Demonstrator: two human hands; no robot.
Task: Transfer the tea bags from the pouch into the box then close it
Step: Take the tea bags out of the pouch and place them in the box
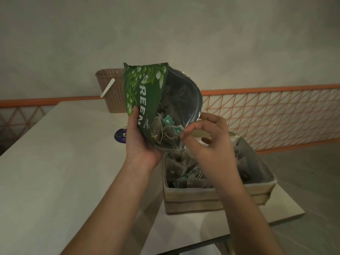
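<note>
A green pouch (145, 89) printed "GREEN" is held up over the table, its mouth open toward me, with my left hand (138, 138) gripping its lower left edge. Several pyramid tea bags (165, 132) with teal tags lie at the pouch mouth. My right hand (206, 137) is at the mouth's right edge, thumb and fingers pinched around the clear rim and a tea bag there. Below stands an open beige box (207, 196) with several tea bags (184, 172) inside; my right forearm covers part of it.
A woven brown basket (112, 89) with a white handle stands at the table's back edge. A round purple sticker (120, 136) lies on the pale tabletop (55, 162). An orange lattice railing (276, 115) runs behind, and the table's right edge drops beside the box.
</note>
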